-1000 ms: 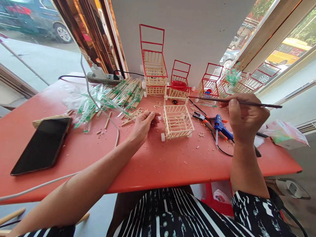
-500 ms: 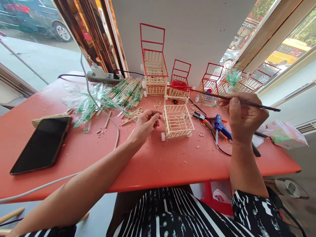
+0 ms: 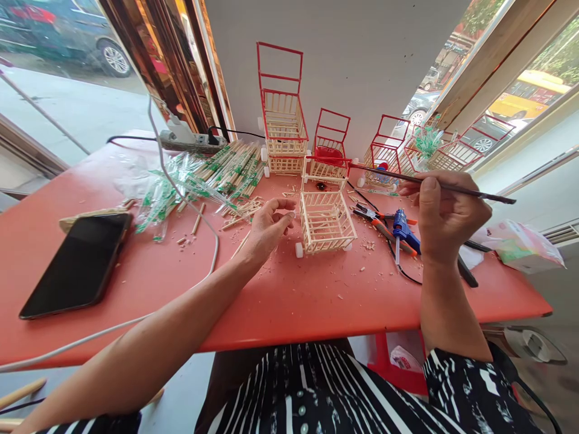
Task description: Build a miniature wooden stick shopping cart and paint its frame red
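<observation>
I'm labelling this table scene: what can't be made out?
All in the head view:
Left hand: palm side, hidden by the hand itself.
Dark stick in the right hand: whether its tip touches the red bar, too small.
Glue gun: handle end, behind the right wrist.
Wrapped sticks: lettering, too small to read.
Car outside: cut off by left edge.

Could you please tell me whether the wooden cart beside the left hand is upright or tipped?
Upright: the wooden cart stands with white wheels on the table, its open top facing upward.
</observation>
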Tool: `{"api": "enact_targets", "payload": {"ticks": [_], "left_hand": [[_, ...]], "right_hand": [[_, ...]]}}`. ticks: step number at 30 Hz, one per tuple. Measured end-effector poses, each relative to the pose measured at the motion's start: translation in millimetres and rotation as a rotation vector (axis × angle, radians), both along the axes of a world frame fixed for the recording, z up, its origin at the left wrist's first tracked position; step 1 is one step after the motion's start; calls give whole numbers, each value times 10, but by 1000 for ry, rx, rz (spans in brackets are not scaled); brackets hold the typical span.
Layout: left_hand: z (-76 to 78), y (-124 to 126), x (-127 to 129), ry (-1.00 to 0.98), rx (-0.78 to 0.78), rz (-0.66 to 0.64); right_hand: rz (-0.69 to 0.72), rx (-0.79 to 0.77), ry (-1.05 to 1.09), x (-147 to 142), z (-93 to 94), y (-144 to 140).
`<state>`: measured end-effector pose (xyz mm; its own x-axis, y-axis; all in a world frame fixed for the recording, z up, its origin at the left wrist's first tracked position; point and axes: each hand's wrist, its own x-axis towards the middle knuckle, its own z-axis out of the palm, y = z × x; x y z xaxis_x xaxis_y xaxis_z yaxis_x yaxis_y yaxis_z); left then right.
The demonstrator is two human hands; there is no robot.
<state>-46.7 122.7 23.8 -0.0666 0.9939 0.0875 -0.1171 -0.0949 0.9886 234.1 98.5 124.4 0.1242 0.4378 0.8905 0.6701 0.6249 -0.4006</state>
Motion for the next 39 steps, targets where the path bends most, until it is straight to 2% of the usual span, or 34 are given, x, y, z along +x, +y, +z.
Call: {"api": "enact_targets", "payload": {"ticks": [8, 18, 24, 28, 34, 39], "left_hand": [[25, -7, -5, 5, -13, -1], [-13, 1, -7, 6, -7, -8], [-20, 17, -18, 31, -24, -7], [-16, 17, -17, 29, -14, -9], [-27, 27, -28, 39, -26, -14], [-52, 30, -32, 36, -38, -23]], "right_hand": [[-28, -30, -14, 1, -70, 47], [-14, 11, 7, -8, -48, 15], [-70, -8, -8, 20, -55, 53], [-36, 42, 36, 39, -26, 48], [-64, -17, -24, 57, -23, 33], [-90, -2, -95, 66, 2, 13]]}}
